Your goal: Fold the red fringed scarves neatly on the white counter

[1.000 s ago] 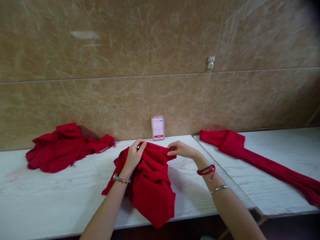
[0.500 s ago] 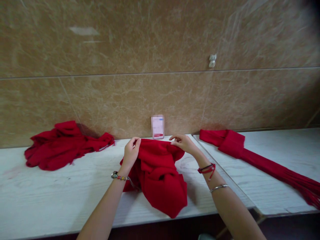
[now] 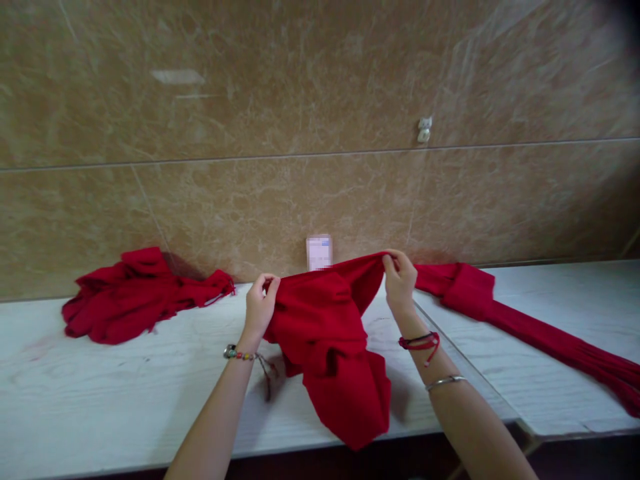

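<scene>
A bunched red scarf (image 3: 325, 320) lies in front of me, its far edge stretched taut between my hands. My left hand (image 3: 260, 303) pinches that edge at its left end. At the right end my right hand (image 3: 400, 277) grips the other corner, which is lifted higher than the left one. The lower part of the cloth stays crumpled in loose folds on the white table, near its front edge. Inner folds of the scarf are hidden.
A crumpled red scarf (image 3: 130, 297) lies left on the white table (image 3: 100, 400). Right of a table seam, a folded red scarf (image 3: 467, 290) trails its fringed end. A phone (image 3: 319, 253) leans against the marble wall (image 3: 250, 213), which carries a small white figure (image 3: 425, 130).
My right hand has closed on the scarf's edge and pulled it up and to the right, drawing the edge straight. My left hand keeps its pinch. The view has shifted slightly.
</scene>
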Demonstrator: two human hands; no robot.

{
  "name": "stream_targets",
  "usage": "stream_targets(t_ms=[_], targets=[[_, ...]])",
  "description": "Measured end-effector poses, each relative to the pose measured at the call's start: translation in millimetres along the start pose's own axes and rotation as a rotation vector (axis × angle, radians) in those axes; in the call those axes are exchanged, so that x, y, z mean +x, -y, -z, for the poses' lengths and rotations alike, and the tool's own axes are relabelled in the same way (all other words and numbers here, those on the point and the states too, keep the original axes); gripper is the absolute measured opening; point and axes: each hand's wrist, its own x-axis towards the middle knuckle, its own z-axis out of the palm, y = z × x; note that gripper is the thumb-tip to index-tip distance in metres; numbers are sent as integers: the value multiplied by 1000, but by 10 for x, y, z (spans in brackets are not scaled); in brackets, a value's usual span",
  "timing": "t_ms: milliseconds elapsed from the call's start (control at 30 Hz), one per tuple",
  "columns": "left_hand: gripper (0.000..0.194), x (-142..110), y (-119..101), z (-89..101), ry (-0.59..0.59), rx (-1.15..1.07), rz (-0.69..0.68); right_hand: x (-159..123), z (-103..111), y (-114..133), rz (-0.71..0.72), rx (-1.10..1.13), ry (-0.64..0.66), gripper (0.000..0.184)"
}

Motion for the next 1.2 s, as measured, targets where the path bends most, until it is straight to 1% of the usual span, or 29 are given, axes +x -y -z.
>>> stream_targets(t_ms=[33, 67, 100, 133, 200, 233, 267, 300, 333, 367, 400, 433, 467, 500, 533, 600, 667, 733, 767, 800, 833, 867, 900, 967, 1033, 1067, 1133, 1200], targets=[[21, -11, -38, -7, 16, 5, -23, 38, 47, 11, 16, -5, -101, 21], [21, -24, -73, -12, 32, 22, -44, 68, 84, 6, 31, -27, -164, 20], [21, -40, -108, -17, 41, 50, -63, 85, 105, -16, 40, -64, -185, 20], [22, -63, -147, -22, 35, 89, -85, 87, 108, -52, 41, -113, -161, 20], [24, -147, -254, -42, 11, 165, -168, 42, 63, -161, 23, -219, -25, 20], [26, -210, -324, -60, 54, 183, -248, 2, 24, -228, 11, -268, 56, 21], [29, -285, -402, -84, 152, 186, -350, -41, -17, -296, 3, -311, 130, 22], [33, -368, -479, -116, 325, 171, -470, -81, -53, -363, -1, -346, 188, 23], [36, -450, -546, -156, 585, 152, -604, -112, -78, -425, -3, -372, 225, 24], [38, -523, -594, -201, 809, 156, -698, -129, -90, -479, -11, -387, 239, 26], [38, -577, -614, -250, 968, 177, -747, -131, -87, -524, -26, -391, 232, 28], [37, -605, -601, -296, 1067, 219, -761, -120, -71, -560, -49, -386, 206, 29], [36, -604, -553, -335, 1106, 274, -745, -98, -46, -586, -77, -378, 170, 31], [33, -574, -475, -359, 1106, 339, -711, -70, -16, -605, -103, -367, 131, 34], [32, -519, -371, -361, 1074, 405, -669, -39, 15, -618, -121, -355, 98, 36], [36, -359, -119, -277, 960, 528, -577, 14, 64, -630, -131, -323, 51, 39], [41, -182, 138, -78, 807, 654, -455, 46, 87, -624, -118, -269, 20, 40], [38, -37, 337, 176, 604, 827, -258, 59, 84, -590, -101, -200, 5, 40], [35, 16, 402, 288, 488, 915, -154, 62, 75, -559, -93, -164, 3, 39], [31, 53, 438, 371, 363, 968, -78, 64, 64, -518, -84, -133, 9, 38], [30, 73, 444, 413, 259, 980, -43, 63, 52, -466, -73, -108, 26, 38], [29, 75, 422, 409, 180, 955, -43, 60, 39, -403, -60, -90, 57, 37], [30, 60, 376, 358, 131, 893, -77, 53, 27, -331, -45, -77, 103, 37], [33, -17, 236, 151, 124, 699, -199, 22, 3, -167, -11, -61, 239, 38], [33, -136, 84, -106, 190, 474, -312, -38, -22, 9, 23, -38, 403, 37], [33, -198, 19, -217, 250, 376, -359, -78, -36, 95, 40, -19, 488, 35], [37, -305, -74, -366, 376, 190, -397, -166, -66, 249, 84, 34, 652, 31], [41, -373, -117, -411, 462, 39, -363, -251, -97, 366, 139, 87, 786, 28]])
